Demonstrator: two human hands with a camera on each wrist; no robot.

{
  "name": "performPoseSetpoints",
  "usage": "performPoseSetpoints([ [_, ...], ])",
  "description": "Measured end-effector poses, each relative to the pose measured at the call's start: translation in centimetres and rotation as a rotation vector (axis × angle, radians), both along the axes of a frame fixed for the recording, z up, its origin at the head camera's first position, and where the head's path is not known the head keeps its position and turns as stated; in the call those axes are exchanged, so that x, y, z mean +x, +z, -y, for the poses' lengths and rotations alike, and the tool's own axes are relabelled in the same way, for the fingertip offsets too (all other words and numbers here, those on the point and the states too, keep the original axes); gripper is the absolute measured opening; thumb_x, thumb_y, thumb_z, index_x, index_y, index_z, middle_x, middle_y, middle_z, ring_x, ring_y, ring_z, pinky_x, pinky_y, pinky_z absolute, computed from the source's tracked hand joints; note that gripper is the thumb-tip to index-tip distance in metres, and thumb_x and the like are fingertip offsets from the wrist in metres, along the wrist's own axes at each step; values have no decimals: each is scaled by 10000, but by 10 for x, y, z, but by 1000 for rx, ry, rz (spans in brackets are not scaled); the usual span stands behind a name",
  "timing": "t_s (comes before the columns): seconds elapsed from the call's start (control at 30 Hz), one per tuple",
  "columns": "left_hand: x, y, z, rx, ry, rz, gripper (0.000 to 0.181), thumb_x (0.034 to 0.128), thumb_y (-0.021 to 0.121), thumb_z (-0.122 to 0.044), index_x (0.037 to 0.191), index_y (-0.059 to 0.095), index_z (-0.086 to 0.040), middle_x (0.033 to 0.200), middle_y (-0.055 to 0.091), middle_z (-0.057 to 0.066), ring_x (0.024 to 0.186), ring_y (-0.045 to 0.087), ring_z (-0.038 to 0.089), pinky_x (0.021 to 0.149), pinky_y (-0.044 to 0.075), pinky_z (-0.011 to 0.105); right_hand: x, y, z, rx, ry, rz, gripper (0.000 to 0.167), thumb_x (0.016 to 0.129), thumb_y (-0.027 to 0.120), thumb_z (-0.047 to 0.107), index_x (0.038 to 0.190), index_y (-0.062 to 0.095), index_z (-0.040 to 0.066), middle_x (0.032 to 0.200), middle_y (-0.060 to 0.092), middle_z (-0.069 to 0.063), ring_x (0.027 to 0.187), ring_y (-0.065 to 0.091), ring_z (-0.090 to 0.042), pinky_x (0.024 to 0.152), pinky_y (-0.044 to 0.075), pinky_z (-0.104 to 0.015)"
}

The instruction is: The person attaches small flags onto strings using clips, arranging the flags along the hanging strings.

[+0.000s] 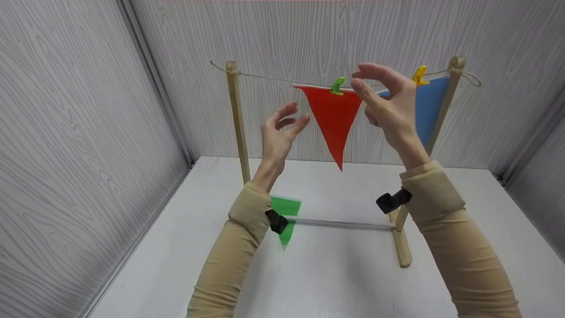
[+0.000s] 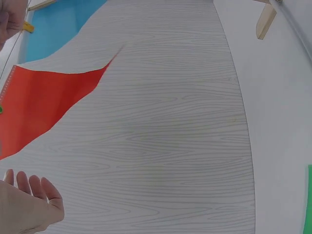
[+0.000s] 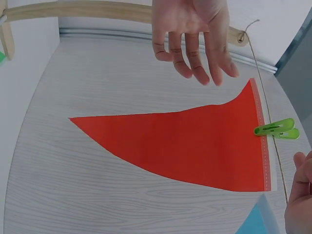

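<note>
Nearest to me are the two tan sleeves [image 1: 229, 247] of the person, each with a small black device [image 1: 394, 201] at the cuff, and both below the red flag [image 1: 334, 115]. The left hand [image 1: 278, 134] is raised just left of the red flag, its fingers loosely bent, with a clear gap between them and the thumb. The right hand [image 1: 393, 99] is near the upper right corner of the red flag; thumb and forefinger are curved and apart, while of its other fingers I cannot tell exactly how they lie. The red flag itself hangs point down on a thin string [image 1: 265, 78], and a green peg [image 1: 337, 86] grips its top edge. Lower than the red flag, a green flag [image 1: 289, 206] shows on the white table [image 1: 331, 274], near a pale bar [image 1: 344, 223]. To the right of the red flag hangs a blue flag [image 1: 430, 106] with a yellow peg [image 1: 419, 76]. Wooden posts [image 1: 237, 119] stand on both sides of the red flag, and behind it is the grey wood-patterned wall [image 1: 282, 35].
</note>
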State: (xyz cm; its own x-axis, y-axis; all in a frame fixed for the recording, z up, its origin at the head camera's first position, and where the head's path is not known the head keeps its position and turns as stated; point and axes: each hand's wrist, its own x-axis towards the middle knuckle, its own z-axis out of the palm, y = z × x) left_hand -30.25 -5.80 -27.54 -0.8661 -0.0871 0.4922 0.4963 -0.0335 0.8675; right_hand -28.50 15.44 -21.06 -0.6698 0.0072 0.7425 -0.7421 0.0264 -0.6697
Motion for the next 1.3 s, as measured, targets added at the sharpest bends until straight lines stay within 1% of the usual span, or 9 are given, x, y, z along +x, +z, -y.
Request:
performPoseSetpoints([
  [0.23,2,-24,3,-45,19,48,486,905,759,-176,1353,607,-65,1335,620,123,1202,543,218,981,496,323,4,-16,0,-69,52,-39,359,918,733,159,1260,679,63,1191,719,-130,426,388,-144,435,364,-170],
  [0.33,3,-36,4,-49,23,74,479,901,764,-180,1344,616,-72,1331,622,118,1209,543,223,987,483,333,5,-24,0,-97,71,-40,390,914,742,166,1272,663,34,1205,710,-131,439,423,-152,441,385,-165],
  [0.43,3,-48,6,-52,32,94,467,899,768,-182,1332,626,-79,1319,629,113,1203,547,224,990,463,337,7,-34,0,-122,94,-36,409,910,748,169,1280,656,22,1201,713,-110,449,453,-153,444,402,-161],
  [0.53,3,-57,8,-66,46,105,456,900,768,-182,1322,632,-79,1307,634,112,1193,551,226,983,440,343,8,-44,-2,-142,118,-28,385,919,732,138,1279,657,22,1200,710,-115,454,475,-142,441,410,-164],
  [0.7,5,-74,12,-83,59,131,433,906,760,-176,1308,637,-71,1295,636,118,1181,560,234,956,435,336,11,-65,-3,-160,144,18,336,939,691,72,1268,658,10,1188,707,-134,466,507,-149,435,427,-171],
  [0.9,8,-101,17,-94,65,178,428,919,747,-183,1315,632,-68,1312,629,126,1210,558,249,972,444,326,14,-100,-6,-142,135,98,315,946,667,45,1260,666,30,1159,730,-55,500,534,-162,451,445,-168],
  [1.1,12,-130,24,-109,85,216,425,917,749,-188,1308,637,-63,1307,636,138,1221,562,266,970,444,318,15,-141,-13,-139,151,215,293,962,637,20,1251,673,58,1120,736,-13,536,546,-133,441,445,-174],
  [1.2,13,-145,26,-121,98,230,428,913,753,-189,1301,638,-50,1301,638,151,1219,567,281,978,458,349,14,-162,-16,-135,141,274,292,963,640,23,1254,666,46,1099,737,-11,552,555,-130,437,444,-177],
  [1.3,14,-158,28,-146,110,242,428,921,746,-201,1301,634,-40,1304,639,163,1231,567,294,1019,472,428,14,-184,-19,-120,119,343,299,965,650,44,1263,655,41,1095,733,-10,578,565,-128,438,445,-180],
])
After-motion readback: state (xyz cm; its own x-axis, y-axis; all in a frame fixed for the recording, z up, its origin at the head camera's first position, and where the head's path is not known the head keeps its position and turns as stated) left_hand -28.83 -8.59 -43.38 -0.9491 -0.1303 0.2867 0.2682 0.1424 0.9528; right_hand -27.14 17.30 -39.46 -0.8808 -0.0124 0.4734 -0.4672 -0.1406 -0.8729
